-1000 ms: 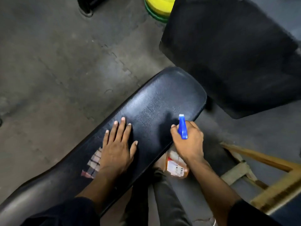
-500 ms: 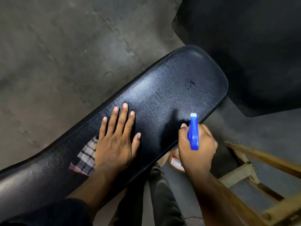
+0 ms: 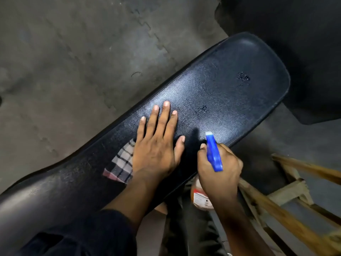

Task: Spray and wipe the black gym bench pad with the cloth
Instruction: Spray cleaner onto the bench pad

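Sleeves of dark fabric (image 3: 77, 235) are showing nearest the camera, with both forearms reaching out from them toward the long black textured vinyl bench pad (image 3: 221, 85), which is running diagonally away from the person. Just off the pad's near edge, the right hand (image 3: 219, 170) is gripping a spray bottle with a blue plastic trigger head (image 3: 213, 152) and an orange-tinted clear body bearing a red and white label (image 3: 200, 197), its fingers curling tightly around the neck and the nozzle pointing over the pad. On the pad's surface, beside that bottle, the left hand (image 3: 156, 145) is lying flat, palm down with fingers spread wide, pressing on a checked cloth of white, grey and pink (image 3: 120, 165) that is peeking out from under the wrist side. Farther along the pad, two small wet patches of droplets (image 3: 243, 77) are glistening. Off the pad's right side, a wooden frame (image 3: 295, 191) is standing, and grey concrete floor (image 3: 73, 71) is lying beyond the pad.
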### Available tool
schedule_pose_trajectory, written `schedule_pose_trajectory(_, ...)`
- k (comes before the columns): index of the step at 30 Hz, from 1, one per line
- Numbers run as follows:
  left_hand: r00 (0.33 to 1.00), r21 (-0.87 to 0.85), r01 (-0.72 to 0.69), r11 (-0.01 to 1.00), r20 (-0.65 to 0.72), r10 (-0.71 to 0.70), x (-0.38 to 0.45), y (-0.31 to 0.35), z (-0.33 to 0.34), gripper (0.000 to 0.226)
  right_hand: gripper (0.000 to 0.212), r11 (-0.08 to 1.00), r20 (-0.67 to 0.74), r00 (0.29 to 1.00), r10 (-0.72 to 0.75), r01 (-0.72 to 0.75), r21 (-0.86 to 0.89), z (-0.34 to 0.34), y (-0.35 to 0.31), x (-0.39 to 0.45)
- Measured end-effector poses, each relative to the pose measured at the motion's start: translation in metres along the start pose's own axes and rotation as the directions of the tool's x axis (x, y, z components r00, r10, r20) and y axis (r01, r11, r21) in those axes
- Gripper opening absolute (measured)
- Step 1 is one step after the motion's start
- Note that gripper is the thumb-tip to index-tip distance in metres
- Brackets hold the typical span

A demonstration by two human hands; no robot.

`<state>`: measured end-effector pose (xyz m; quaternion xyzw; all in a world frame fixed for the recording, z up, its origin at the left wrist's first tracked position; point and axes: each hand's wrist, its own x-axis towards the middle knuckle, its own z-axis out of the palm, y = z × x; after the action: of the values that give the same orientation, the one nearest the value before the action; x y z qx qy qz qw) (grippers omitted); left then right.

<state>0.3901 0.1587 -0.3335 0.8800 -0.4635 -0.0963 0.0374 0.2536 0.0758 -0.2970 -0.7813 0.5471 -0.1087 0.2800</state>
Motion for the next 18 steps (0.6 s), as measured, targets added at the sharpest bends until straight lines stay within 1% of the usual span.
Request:
schedule_pose_trajectory(2,1.0,-0.006,0.002,1.0,-0.014,-0.002,-0.001,-0.001,0.001,0.073,0.031,0.999,0.004,1.0,0.006,-0.007,0.047,0.0,0.001,-0.003)
schedule_pose_trajectory(5,1.0,-0.015,0.004,1.0,-0.013,-0.004,-0.001,-0.002,-0.001,0.073,0.034,0.996,0.056,0.998,-0.019,0.014,0.085,0.002,0.0,-0.008)
schedule_pose_trajectory(9,0.999,-0.058,0.006,0.998,0.033,-0.004,0.0,-0.002,-0.014,0.071,0.033,0.995,0.127,0.989,-0.078,0.07,0.065,0.006,-0.01,-0.018)
schedule_pose_trajectory(12,0.996,-0.176,0.0,0.984,0.083,0.015,0.002,-0.007,-0.023,0.07,0.032,0.986,0.126,0.978,-0.168,0.169,0.0,0.005,-0.018,-0.027)
schedule_pose_trajectory(15,0.994,-0.325,0.029,0.945,0.105,0.006,-0.003,-0.023,-0.034,0.067,0.037,0.974,0.132,0.965,-0.225,0.226,0.013,0.002,-0.017,-0.041)
schedule_pose_trajectory(16,0.994,-0.324,0.054,0.945,0.105,-0.02,-0.011,-0.03,-0.037,0.068,0.039,0.975,0.142,0.965,-0.22,0.22,0.018,0.001,-0.016,-0.047)
schedule_pose_trajectory(18,0.992,-0.227,0.091,0.97,0.108,-0.068,-0.032,-0.047,-0.04,0.067,0.041,0.979,0.167,0.965,-0.203,0.198,0.042,0.001,-0.017,-0.058)
